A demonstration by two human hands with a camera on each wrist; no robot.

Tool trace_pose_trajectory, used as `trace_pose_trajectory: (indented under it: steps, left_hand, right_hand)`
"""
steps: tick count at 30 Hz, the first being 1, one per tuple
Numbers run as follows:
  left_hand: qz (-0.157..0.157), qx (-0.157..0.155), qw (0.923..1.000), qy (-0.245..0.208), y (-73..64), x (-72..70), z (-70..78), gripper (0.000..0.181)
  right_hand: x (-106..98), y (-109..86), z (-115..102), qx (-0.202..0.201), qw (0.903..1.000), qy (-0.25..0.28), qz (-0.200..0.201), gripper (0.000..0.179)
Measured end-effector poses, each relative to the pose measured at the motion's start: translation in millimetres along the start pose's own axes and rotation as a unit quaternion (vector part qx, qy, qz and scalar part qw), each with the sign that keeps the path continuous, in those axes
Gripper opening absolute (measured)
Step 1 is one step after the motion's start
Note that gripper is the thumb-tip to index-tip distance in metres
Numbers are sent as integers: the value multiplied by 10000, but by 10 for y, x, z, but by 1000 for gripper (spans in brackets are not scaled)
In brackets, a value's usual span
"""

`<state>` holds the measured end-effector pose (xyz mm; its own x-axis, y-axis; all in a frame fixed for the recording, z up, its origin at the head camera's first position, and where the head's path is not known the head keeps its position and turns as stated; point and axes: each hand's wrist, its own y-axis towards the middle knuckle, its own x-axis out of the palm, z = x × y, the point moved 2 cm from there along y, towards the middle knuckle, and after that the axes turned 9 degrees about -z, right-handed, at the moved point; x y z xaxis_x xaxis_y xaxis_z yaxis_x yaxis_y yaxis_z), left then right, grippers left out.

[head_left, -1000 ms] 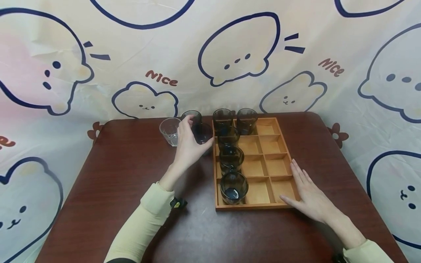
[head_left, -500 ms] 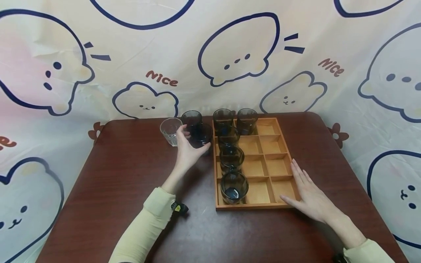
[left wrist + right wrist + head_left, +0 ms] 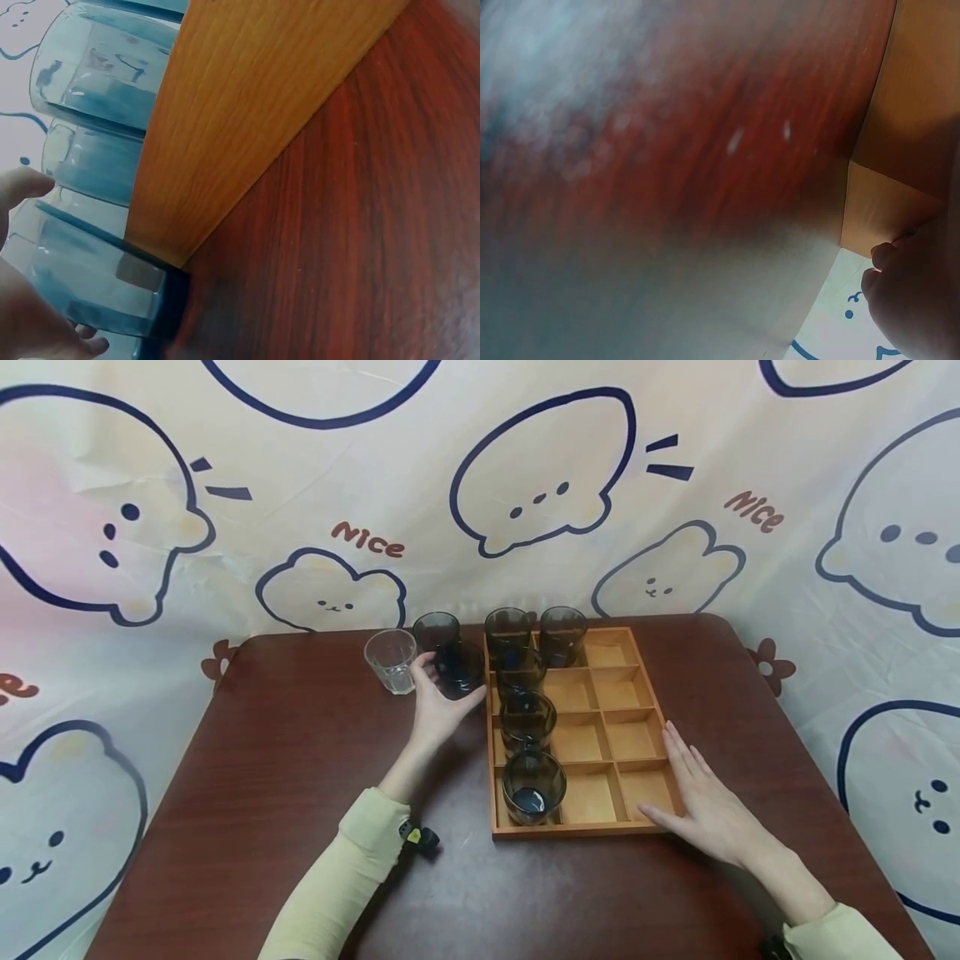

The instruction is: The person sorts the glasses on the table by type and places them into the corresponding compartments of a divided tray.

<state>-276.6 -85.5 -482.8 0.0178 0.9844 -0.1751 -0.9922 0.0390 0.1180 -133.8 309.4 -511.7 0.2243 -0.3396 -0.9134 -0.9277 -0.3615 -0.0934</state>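
A dark tinted glass stands on the table left of the wooden tray. My left hand is around its near side, fingers to the left and thumb spread toward the tray. In the left wrist view, the thumb shows a small gap from this glass, while the fingertips lie along its other side. Whether they touch it I cannot tell. With straight fingers, my right hand rests against the tray's right edge; the right wrist view shows only part of the hand.
Dark glasses fill the tray's left column, including a front one; another glass stands in the back row's middle compartment. Left of the tray are a clear glass and another dark glass. A patterned cloth hangs behind the table.
My left hand has come down and slightly nearer around the dark glass, its forearm shifting right. The right hand and the glasses in the tray stay where they were.
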Motion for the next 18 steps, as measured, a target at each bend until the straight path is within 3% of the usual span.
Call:
trace_pose_trajectory:
  steps: [18]
  left_hand:
    - [414, -246, 9988, -133, 46, 125, -64, 92]
  right_hand:
    - [6, -2, 5, -56, 10000, -23, 72, 117]
